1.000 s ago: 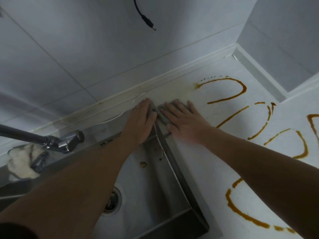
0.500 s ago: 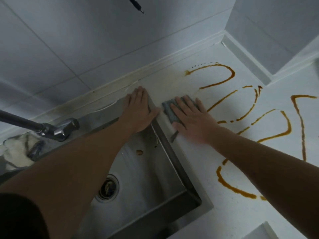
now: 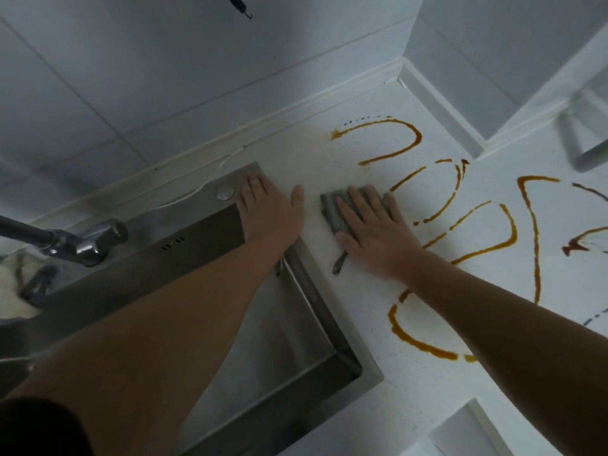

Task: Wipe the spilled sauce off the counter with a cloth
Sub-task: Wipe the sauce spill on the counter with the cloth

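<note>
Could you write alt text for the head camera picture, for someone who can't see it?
A person's right hand presses a grey cloth flat on a white counter, beside looping brown sauce lines. The left hand rests flat on the corner of a steel sink, near a tap.

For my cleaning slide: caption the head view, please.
Right hand presses a grey cloth flat on the counter beside brown sauce trails; left hand rests on the sink edge.

Steel sink (image 3: 316, 324) set in at left, chrome faucet (image 3: 82, 240) over its far-left rim, round metal button (image 3: 225, 193) on back ledge. Whitish rag (image 3: 13, 291) at far left. Black cable end (image 3: 238, 4) hangs against tiled wall (image 3: 131, 77).
</note>
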Demonstrator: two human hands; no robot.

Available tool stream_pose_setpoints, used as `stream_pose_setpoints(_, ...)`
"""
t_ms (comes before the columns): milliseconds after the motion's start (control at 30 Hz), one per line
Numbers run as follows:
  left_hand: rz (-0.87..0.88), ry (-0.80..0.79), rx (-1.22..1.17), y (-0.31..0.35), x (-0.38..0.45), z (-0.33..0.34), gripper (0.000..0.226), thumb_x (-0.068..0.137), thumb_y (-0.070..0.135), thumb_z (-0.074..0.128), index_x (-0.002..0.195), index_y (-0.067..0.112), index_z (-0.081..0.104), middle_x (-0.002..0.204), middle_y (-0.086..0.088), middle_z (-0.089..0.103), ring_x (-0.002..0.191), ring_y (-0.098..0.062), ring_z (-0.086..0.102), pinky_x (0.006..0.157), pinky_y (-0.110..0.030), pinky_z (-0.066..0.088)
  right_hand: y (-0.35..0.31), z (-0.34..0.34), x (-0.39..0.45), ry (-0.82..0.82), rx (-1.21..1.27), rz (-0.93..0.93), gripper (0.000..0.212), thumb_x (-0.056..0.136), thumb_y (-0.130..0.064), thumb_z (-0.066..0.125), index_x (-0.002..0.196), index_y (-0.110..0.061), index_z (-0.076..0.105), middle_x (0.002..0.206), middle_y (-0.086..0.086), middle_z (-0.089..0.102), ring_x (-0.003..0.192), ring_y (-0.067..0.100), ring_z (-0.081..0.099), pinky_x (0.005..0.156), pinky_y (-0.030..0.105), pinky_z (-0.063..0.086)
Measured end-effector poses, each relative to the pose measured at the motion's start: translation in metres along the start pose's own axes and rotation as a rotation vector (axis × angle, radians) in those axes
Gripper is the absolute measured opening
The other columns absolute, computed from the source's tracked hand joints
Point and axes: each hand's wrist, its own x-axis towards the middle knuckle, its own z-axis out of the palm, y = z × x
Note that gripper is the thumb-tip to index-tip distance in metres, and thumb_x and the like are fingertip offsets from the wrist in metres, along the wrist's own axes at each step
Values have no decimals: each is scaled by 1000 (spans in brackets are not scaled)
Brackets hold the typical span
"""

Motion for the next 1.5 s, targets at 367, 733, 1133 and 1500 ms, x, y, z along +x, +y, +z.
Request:
stream_pose_setpoints(367, -153, 172, 9, 24, 10, 31, 92, 100, 66, 11, 160, -4, 3, 169, -23, 4, 157, -37, 1, 127, -53, 0, 11, -4, 19, -2, 78, -39, 80, 98, -67, -8, 166, -26, -21, 173, -1, -30, 159, 21, -31, 129, 44, -18)
stream_pose_setpoints(733, -155, 241, -74, 23, 13, 32, 98, 93, 71, 7, 160, -1, 6, 170, -19, 5, 157, -32, 2, 127, -46, -3, 7, -53, 145, 44, 1, -217, 64, 107, -66, 10, 167, -48, -2, 177, -12, -14, 163, 19, -18, 129, 56, -12)
stream_pose_setpoints(1133, -166, 249, -43, 23, 15, 35, 91, 99, 62, 33, 160, -1, 7, 169, -21, 10, 157, -34, 4, 127, -50, -1, 63, -56, 145, 54, -33, -244, 88, 95, -79, -7, 170, -33, -9, 178, -3, -12, 164, 23, -15, 131, 51, -10)
stream_pose_setpoints(1500, -171, 244, -46, 25, 15, 33, 92, 99, 59, 40, 161, 2, 3, 170, -18, 8, 157, -32, 4, 127, -48, -2, 93, -63, 144, 99, -17, -143, 85, 102, -78, 6, 171, -30, -5, 179, -2, -9, 164, 24, -12, 132, 49, -9)
